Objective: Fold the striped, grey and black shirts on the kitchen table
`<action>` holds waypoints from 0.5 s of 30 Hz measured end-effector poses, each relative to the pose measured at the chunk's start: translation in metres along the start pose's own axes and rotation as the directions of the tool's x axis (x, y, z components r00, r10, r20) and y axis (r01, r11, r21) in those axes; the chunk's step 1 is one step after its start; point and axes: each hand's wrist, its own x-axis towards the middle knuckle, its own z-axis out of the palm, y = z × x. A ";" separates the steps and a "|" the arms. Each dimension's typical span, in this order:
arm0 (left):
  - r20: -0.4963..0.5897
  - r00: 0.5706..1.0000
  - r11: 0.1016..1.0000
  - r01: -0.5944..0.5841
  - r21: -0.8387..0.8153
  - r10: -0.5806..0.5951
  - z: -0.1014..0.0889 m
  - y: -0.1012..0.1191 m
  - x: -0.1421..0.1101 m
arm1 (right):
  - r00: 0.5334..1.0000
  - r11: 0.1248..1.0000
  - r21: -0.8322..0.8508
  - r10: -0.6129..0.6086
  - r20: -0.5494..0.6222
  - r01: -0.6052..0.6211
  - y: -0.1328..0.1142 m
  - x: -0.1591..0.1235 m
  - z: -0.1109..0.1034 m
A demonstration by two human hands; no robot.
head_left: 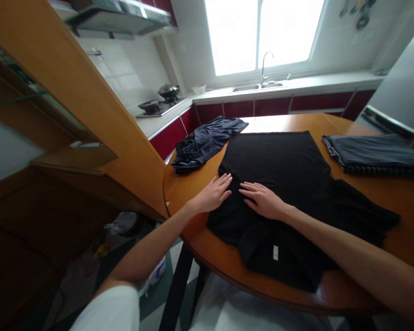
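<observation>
A black shirt (pixel 279 161) lies spread out on the wooden table (pixel 193 230), its collar and a small white label toward me. One sleeve reaches out to the right; the left sleeve lies close to the body of the shirt. My left hand (pixel 214 194) rests flat on the shirt's left edge, fingers stretched out. Close beside it, my right hand (pixel 264 200) lies palm down on the black cloth, fingers extended. Neither hand grips anything that I can see.
A crumpled dark blue garment (pixel 214 138) lies at the table's far left. Folded grey garments (pixel 376 154) are stacked at the right. A wooden cabinet (pixel 124 138) stands close on the left. Behind are a stove (pixel 162 106), a sink (pixel 246 88) and a window.
</observation>
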 end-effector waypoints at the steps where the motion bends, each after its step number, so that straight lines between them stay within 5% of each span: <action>1: -0.005 0.999 0.999 0.032 0.010 -0.032 0.004 -0.004 0.011 | 1.000 1.000 -0.003 0.003 0.005 -0.003 0.000 0.000 0.000; 6: 0.022 0.986 0.986 0.166 -0.023 -0.165 0.023 -0.031 0.035 | 1.000 1.000 0.007 0.010 0.013 -0.010 0.000 0.000 -0.002; 11: -0.189 0.919 0.931 0.312 -0.187 -0.346 0.023 -0.046 0.039 | 1.000 1.000 -0.005 0.010 0.019 -0.010 0.001 0.000 0.000; 13: -0.309 0.885 0.929 0.282 -0.240 -0.348 0.019 -0.044 0.039 | 1.000 1.000 -0.011 0.010 0.025 -0.009 0.001 0.000 0.000; 15: -0.340 0.903 0.954 0.189 -0.232 -0.261 0.017 -0.038 0.036 | 1.000 1.000 -0.002 0.008 0.022 -0.008 0.000 0.000 0.000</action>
